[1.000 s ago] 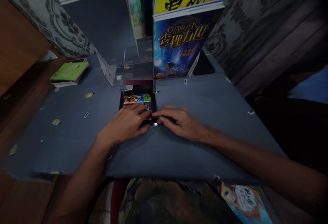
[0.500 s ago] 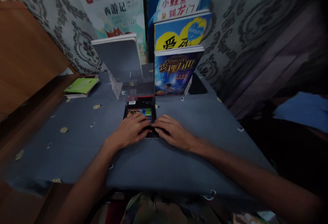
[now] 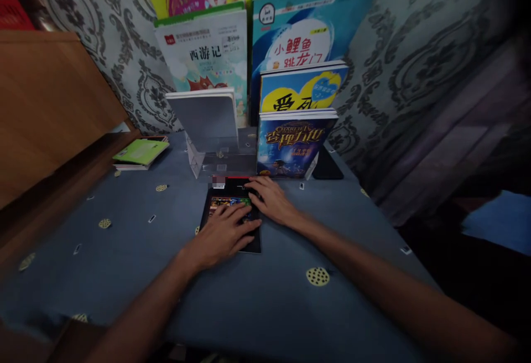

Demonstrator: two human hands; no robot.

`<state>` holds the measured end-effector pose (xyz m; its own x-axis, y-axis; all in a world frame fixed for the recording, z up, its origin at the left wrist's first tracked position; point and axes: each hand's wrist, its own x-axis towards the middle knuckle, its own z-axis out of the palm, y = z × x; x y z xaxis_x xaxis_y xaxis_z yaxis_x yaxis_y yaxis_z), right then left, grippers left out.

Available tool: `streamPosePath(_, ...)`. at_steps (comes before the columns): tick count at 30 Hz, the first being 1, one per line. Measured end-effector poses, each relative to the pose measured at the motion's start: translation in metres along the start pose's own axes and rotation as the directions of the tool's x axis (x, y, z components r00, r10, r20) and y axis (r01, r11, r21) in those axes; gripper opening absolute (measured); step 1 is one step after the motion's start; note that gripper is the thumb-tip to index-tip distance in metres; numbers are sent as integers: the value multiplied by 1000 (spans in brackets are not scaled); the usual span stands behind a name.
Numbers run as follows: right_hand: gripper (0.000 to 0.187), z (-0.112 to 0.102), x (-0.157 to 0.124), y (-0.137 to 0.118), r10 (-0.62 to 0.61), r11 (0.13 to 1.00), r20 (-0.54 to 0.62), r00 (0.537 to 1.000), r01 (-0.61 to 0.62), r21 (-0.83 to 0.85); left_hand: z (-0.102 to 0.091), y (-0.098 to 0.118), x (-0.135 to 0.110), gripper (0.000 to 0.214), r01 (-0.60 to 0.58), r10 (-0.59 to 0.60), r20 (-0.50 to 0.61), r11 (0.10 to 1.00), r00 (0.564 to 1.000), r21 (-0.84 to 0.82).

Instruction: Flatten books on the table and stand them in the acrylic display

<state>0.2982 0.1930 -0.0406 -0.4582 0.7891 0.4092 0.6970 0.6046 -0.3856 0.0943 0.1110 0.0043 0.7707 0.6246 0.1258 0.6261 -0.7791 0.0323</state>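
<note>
A dark book (image 3: 254, 241) with a red top edge, a white label and small coloured pictures lies flat on the tablecloth. Across its middle rests my left hand (image 3: 224, 236), palm down with the fingers spread. My right hand (image 3: 274, 201) is at the book's upper right corner, fingers stretched out over the edge and thumb apart. Just beyond the book stands a clear book stand (image 3: 194, 155) with a grey-backed book (image 3: 209, 122) on its left side. On the right side stands a blue book (image 3: 290, 144) with gold lettering, close behind my right hand.
Taller books, one pale green (image 3: 199, 47) and one blue (image 3: 302, 25), rise behind in the rack. A small stack with a green booklet (image 3: 141, 151) lies at the left. A flat black object (image 3: 327, 165) lies right of the stand. Patterned curtain (image 3: 157, 92) backs the table.
My right hand has moved from the book's lower right side up to its upper right corner. My left hand has spread its fingers over the book. The view has tilted upward.
</note>
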Motion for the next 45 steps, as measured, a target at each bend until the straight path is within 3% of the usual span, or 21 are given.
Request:
streamPosePath(3, 33, 1, -1, 1, 6, 1000, 4, 1000, -6, -15, 4, -2, 1, 40, 24, -24, -6, 1000, 1000, -2)
streamPosePath(6, 34, 1, -3, -1, 5, 999, 3, 1000, -4, -42, 9, -13, 1, 41, 190, -188, -76, 982, 979, 20)
streamPosePath(10, 35, 1, -4, -5, 35, 994, 8, 999, -34, -101, 16, -39, 1, 40, 482, -474, -170, 876, 864, 9)
streamPosePath(13, 35, 1, -3, -5, 49, 991, 4, 999, -48, -126, 20, -56, 1, 41, 562, -560, -171, 826, 811, -38)
streamPosePath(23, 35, 4, -3, -2, 16, 998, -15, 1000, -17, -63, 29, -67, 2, 33, 546, -564, -229, 826, 793, -142)
streamPosePath(38, 29, -2, -6, -7, -121, 992, 23, 992, 119, 47, 28, -85, -5, 21, 508, -560, -237, 825, 794, -248)
streamPosePath(45, 29, -10, -12, -15, -178, 969, -5, 984, 176, 174, 24, -99, -12, 33, 473, -521, -187, 845, 833, -249)
